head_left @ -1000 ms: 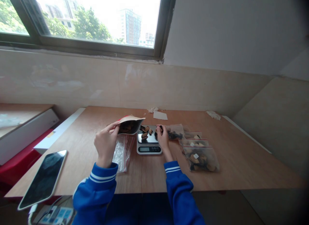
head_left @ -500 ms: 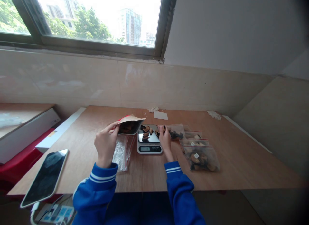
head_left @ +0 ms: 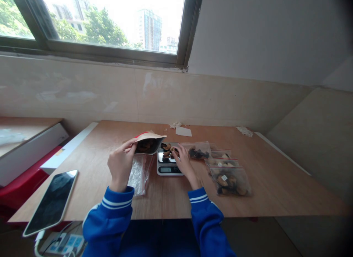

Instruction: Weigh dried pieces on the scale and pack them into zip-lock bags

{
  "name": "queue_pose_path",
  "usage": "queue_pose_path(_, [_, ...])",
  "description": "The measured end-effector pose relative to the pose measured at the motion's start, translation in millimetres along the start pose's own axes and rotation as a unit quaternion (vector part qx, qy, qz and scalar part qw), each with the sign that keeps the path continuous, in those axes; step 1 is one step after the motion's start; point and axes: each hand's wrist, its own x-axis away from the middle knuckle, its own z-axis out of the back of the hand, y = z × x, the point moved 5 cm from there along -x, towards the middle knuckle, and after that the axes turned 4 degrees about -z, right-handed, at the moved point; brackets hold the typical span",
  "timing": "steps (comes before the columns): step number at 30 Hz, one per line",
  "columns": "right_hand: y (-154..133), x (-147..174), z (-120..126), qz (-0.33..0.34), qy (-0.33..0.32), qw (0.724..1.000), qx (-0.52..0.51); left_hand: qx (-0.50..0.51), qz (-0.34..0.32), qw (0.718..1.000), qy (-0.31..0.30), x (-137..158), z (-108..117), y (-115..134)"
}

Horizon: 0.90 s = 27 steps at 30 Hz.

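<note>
My left hand (head_left: 120, 165) is closed on the edge of an open pouch (head_left: 150, 144), tilted with its mouth toward me and dark brown pieces inside. The pouch hangs just left of a small digital scale (head_left: 168, 170). On the scale's shiny plate lie several dried slices (head_left: 166, 146), brown with dark rims. My right hand (head_left: 184, 162) reaches over the plate's right side, its fingertips closed around a dried slice (head_left: 174, 151) at the pile. Partly under the pouch lie clear zip bags (head_left: 139, 176).
Right of the scale lie several zip bags of dried slices (head_left: 230, 181), one (head_left: 198, 151) touching the scale's side. A white card (head_left: 183, 131) and crumpled tissue (head_left: 175, 125) lie behind. A tablet (head_left: 52, 201) with a charging cable overhangs the table's left edge.
My right hand has moved left with the dried slice, from the plate's right edge to the slices on the scale. My left hand and the pouch have stayed still.
</note>
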Motion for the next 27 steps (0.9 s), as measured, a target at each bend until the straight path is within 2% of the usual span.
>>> queue_pose_path(5, [7,12,-9,0.026,-0.045,0.993,0.105,-0.003,-0.006,1.000,0.000,1,0,1])
queue_pose_path(12, [14,9,-6,-0.004,-0.085,0.990,0.109,-0.003,-0.011,1.000,0.008,1,0,1])
queue_pose_path(18, [-18,-7,7,0.010,-0.058,0.994,0.089,-0.010,-0.016,1.000,0.008,2,-2,-1])
queue_pose_path(22, [-38,-18,3,0.068,-0.100,0.986,0.118,-0.010,-0.016,1.000,0.007,2,-1,-1])
queue_pose_path(27, [-42,-27,-6,0.113,-0.127,0.974,0.150,0.004,-0.015,1.000,0.003,2,-1,-1])
